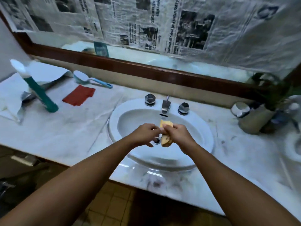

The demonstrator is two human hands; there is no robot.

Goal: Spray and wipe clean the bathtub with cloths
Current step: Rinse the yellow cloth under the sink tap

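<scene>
Both my hands are over the white sink basin (133,154). My right hand (179,136) grips a bunched yellow cloth (166,123), which sticks out above and below the fist. My left hand (145,133) has curled fingers meeting the cloth at its left side; whether it pinches it is unclear. A red cloth (79,96) lies flat on the counter to the left. A teal spray bottle with a white head (39,90) stands further left. No bathtub is in view.
A chrome faucet (166,106) with two knobs (150,99) (183,108) sits behind the basin. A blue scrub brush (89,79) lies near the wall. A potted plant (257,118) stands at right. Newspaper (162,22) covers the mirror. The marble counter (57,131) spreads left.
</scene>
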